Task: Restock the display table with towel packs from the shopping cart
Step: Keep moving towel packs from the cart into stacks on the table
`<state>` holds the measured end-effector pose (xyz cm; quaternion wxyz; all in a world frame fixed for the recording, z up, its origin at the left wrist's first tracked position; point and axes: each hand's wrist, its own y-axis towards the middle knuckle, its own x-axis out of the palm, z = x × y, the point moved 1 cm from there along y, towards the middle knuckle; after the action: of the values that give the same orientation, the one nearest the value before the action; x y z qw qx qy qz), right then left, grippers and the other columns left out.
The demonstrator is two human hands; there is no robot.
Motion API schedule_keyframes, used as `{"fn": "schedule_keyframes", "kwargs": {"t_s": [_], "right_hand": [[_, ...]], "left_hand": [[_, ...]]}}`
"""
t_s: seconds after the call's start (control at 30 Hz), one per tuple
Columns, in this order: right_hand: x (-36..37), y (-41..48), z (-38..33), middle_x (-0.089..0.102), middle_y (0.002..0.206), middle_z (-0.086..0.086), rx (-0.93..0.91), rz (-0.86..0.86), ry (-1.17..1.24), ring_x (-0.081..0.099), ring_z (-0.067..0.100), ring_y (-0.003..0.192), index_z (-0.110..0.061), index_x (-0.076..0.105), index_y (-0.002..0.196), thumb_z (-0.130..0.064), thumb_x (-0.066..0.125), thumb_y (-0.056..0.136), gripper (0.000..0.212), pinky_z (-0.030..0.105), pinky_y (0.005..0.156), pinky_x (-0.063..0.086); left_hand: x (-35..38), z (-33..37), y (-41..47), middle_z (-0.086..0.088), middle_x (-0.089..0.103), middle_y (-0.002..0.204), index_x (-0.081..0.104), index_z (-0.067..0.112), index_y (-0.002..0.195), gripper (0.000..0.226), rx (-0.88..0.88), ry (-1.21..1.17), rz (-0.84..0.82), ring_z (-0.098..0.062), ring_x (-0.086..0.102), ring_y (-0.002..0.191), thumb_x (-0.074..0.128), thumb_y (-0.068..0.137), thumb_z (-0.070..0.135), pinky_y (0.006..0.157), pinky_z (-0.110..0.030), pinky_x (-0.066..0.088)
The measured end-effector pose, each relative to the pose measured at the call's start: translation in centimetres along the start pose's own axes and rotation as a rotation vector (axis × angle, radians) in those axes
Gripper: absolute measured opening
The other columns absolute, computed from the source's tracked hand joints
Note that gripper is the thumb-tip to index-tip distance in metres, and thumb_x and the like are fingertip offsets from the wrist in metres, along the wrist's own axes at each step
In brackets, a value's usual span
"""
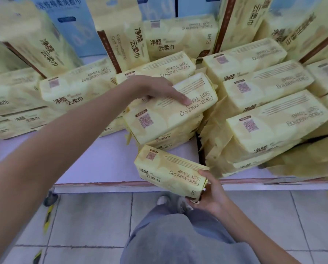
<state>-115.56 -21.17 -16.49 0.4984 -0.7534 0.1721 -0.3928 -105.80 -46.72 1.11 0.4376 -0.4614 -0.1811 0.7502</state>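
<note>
Left hand (155, 90) flat, fingers together, pressing tilted top pack (170, 111); stack (165, 138) may slide toward display table (94, 161) front edge. Right hand (210, 195) grips spare pack (169, 172) by one end: slip risk.

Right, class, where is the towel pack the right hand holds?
In the head view, centre, the towel pack sits in the right hand at the front edge of the display table, just below the stack the left hand touches.

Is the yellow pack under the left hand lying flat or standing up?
Lying flat: the yellow towel pack rests printed face up on a stack, left hand on it.
</note>
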Motion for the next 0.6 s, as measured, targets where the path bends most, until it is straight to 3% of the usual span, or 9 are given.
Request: {"fn": "schedule_keyframes", "kwargs": {"t_s": [0.1, 0.23, 0.37, 0.47, 0.53, 0.6], "right_hand": [[0.0, 0.2, 0.0, 0.072, 0.087, 0.012, 0.004, 0.012, -0.002, 0.061, 0.031, 0.091, -0.014, 0.062, 0.102, -0.031, 0.069, 0.061, 0.045, 0.040, 0.072, 0.046], [0.3, 0.4, 0.2, 0.070, 0.098, 0.013, 0.010, 0.007, 0.001, 0.060, 0.031, 0.095, -0.014, 0.061, 0.107, -0.032, 0.069, 0.061, 0.049, 0.039, 0.073, 0.046], [0.5, 0.6, 0.3, 0.073, 0.087, 0.012, 0.013, 0.000, 0.002, 0.060, 0.030, 0.092, -0.014, 0.062, 0.104, -0.031, 0.067, 0.062, 0.045, 0.039, 0.074, 0.045], [0.6, 0.8, 0.3, 0.072, 0.091, 0.012, 0.015, -0.002, 0.015, 0.060, 0.030, 0.094, -0.015, 0.062, 0.105, -0.030, 0.067, 0.063, 0.045, 0.041, 0.075, 0.046], [0.8, 0.9, 0.2, 0.071, 0.093, 0.011, 0.004, 0.002, 0.002, 0.060, 0.030, 0.093, -0.016, 0.062, 0.105, -0.030, 0.067, 0.062, 0.046, 0.040, 0.074, 0.046], [0.9, 1.1, 0.0, 0.070, 0.094, 0.010, -0.008, 0.005, -0.011, 0.061, 0.029, 0.092, -0.016, 0.061, 0.103, -0.030, 0.067, 0.061, 0.045, 0.040, 0.076, 0.046]], "left_hand": [[0.9, -0.2, 1.5, 0.007, 0.068, 0.105, 0.061, 0.024, 0.117, 0.072, 0.011, 0.025, 0.037, -0.012, 0.067, 0.090, 0.073, 0.059, 0.064, 0.077, -0.029, 0.054], [1.3, -1.0, 1.5, 0.006, 0.069, 0.103, 0.064, 0.024, 0.115, 0.064, 0.047, -0.057, 0.133, -0.010, 0.067, 0.088, 0.073, 0.065, 0.063, 0.078, -0.027, 0.055], [2.7, -1.6, 0.1, 0.007, 0.066, 0.100, 0.060, 0.030, 0.118, 0.059, 0.149, 0.218, 0.513, -0.013, 0.060, 0.084, 0.055, 0.077, 0.072, 0.064, -0.030, 0.044], [4.1, -2.6, -1.3, -0.001, 0.062, 0.123, 0.046, 0.025, 0.136, 0.071, 0.200, 0.402, 0.716, -0.026, 0.058, 0.108, 0.047, 0.082, 0.071, 0.075, -0.035, 0.042], [5.2, -3.8, -2.3, -0.003, 0.052, 0.137, 0.034, 0.022, 0.144, 0.089, 0.192, 0.478, 0.733, -0.026, 0.051, 0.121, 0.054, 0.074, 0.074, 0.087, -0.040, 0.044], [5.9, -5.0, -3.0, -0.003, 0.048, 0.140, 0.026, 0.019, 0.148, 0.105, 0.174, 0.537, 0.723, -0.025, 0.048, 0.123, 0.066, 0.065, 0.070, 0.089, -0.040, 0.044]]}}
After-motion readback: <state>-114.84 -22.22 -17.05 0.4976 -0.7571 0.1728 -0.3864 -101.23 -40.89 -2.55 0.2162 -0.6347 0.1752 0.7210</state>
